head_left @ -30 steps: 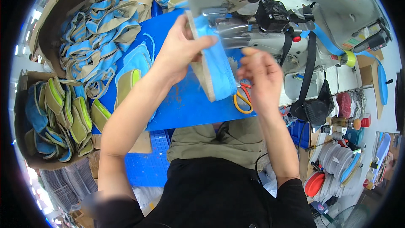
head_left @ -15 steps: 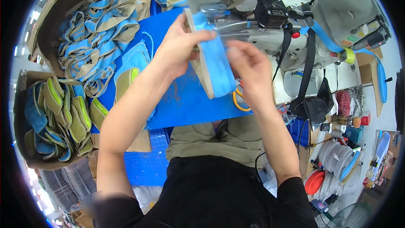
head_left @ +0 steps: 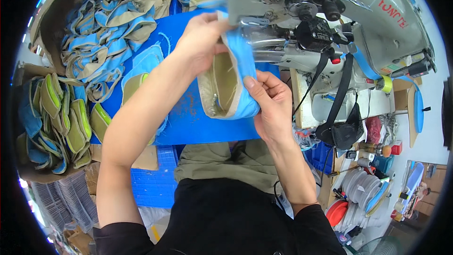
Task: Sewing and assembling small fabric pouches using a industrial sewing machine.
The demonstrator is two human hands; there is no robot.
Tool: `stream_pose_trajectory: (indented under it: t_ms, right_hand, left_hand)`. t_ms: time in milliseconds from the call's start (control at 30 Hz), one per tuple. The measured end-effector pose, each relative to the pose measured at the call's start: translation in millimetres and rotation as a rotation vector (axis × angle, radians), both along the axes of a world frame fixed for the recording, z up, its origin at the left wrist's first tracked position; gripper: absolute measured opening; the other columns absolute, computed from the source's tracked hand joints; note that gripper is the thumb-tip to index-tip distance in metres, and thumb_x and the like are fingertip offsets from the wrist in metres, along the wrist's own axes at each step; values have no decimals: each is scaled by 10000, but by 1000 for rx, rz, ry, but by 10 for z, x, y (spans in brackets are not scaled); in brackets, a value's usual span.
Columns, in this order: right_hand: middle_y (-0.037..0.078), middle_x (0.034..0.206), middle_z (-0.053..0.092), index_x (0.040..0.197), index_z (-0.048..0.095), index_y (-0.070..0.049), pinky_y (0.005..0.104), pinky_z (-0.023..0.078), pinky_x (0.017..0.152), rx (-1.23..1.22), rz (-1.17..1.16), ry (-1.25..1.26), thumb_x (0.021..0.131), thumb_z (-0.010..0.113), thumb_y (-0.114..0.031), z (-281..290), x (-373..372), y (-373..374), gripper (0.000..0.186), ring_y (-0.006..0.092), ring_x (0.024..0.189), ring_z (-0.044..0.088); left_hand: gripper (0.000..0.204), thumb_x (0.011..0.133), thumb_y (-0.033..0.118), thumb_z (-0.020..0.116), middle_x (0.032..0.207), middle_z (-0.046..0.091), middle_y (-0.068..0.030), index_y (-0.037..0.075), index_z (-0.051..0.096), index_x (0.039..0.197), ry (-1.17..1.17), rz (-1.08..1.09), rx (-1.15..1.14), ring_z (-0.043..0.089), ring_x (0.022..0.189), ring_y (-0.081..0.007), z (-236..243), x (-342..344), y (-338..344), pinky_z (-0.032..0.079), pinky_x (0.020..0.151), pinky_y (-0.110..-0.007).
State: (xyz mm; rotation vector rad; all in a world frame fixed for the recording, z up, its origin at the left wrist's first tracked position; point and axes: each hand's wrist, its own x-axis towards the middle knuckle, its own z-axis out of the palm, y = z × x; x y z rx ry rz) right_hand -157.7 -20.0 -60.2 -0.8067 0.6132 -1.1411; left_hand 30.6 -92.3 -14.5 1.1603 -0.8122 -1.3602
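Note:
Between my hands, over the blue tabletop (head_left: 188, 113), hangs a blue-and-beige fabric piece (head_left: 244, 61), curved into an open loop like a shoe upper. Its beige inner side faces up toward me, with loose threads inside. My left hand (head_left: 200, 40) is closed on the upper end, fingers partly hidden behind the cloth. Pinched at the lower right edge, the blue band is held by my right hand (head_left: 271, 101), thumb on the outside. Right beside the cloth is the metal arm of a sewing machine (head_left: 264, 42).
Large cardboard boxes hold blue-and-beige strips (head_left: 104, 33) and stacked fabric pieces with green lining (head_left: 71, 113) at the left. Several flat pieces (head_left: 139, 73) lie by my left forearm. Black straps (head_left: 337, 99) and blue tape (head_left: 363, 61) hang from the machine at the right.
The fabric piece has been turned and spread, so its beige inside now shows. My right hand has moved down and closed on its edge. The view has shifted slightly.

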Motion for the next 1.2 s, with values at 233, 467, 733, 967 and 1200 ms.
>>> stream_pose_trajectory:
  t_ms: [233,467,733,967,1200]
  right_hand:
    - [70,999,768,1151,710,46,215,533,790,58,-10,-27,964,748,-48,14,-7,79,212,67,851,678]
    - [40,945,756,1156,707,41,213,510,667,60,-15,-55,974,742,-92,58,37,-11,228,59,758,660]
    - [6,1032,756,1205,729,-69,239,510,788,-3,-36,115,980,741,-156,111,32,-204,241,77,893,673]
    - [88,1221,680,1280,669,3,346,518,987,-729,-915,753,1012,676,-163,1146,-1421,-286,315,159,1096,642]
    - [111,1279,682,1310,664,37,307,446,1027,-907,-1205,1031,958,759,-220,2513,-3754,-1854,446,182,1162,626]
  left_hand:
    - [194,957,90,651,1089,724,-72,28,679,1139,112,69,-16,700,996,-201,-125,75,-157,578,916,-400]
    - [177,882,20,721,1053,718,-119,-6,682,1053,204,203,49,709,933,-236,-124,117,-434,605,873,-375]
    - [192,884,56,754,1006,661,-107,13,668,1050,333,209,29,668,885,-238,-270,368,-791,596,801,-358]
    - [219,994,222,667,967,657,-51,51,664,1131,348,-35,38,640,847,-188,-54,183,270,577,772,-368]
    - [275,965,327,744,851,654,-2,62,675,982,180,-57,-103,606,715,-104,-77,-9,471,504,619,-264]
